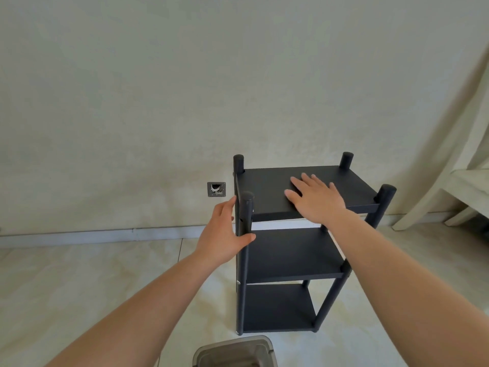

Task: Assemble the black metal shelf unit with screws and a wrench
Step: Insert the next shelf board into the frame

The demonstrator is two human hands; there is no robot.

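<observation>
Flat on the top board of the black shelf unit (pixel 291 255) lay the right hand (pixel 315 200), palm down, its fingers straight and slightly spread, pointing toward the wall (pixel 185 88) behind the unit; it pressed or rested on the board without curling round anything. Its forearm crossed in front of the unit's near right edge and hid part of the middle board there. At the unit's near left post (pixel 246 221) was the left hand (pixel 225 234), held upright with its fingers straight and together against the outer side of the post, while the thumb reached across the post's front just above the middle board; whether it truly gripped the post or only touched it could not be told. The shelf unit stood upright on the pale tiled floor (pixel 79 282), close to the wall, with three dark boards one above another and four round posts whose capped ends rose above the top board. Small pale screw heads showed on the near left post, level with the lower boards. To the left of the unit, low on the wall, sat a small square metal-framed opening (pixel 216 189). To the right of the unit hung a pale curtain (pixel 449 144), with part of a pale wooden frame (pixel 460 192) beside it. Nearer than the unit, at the bottom edge of the view, was the rim of a grey bin (pixel 235 350).
</observation>
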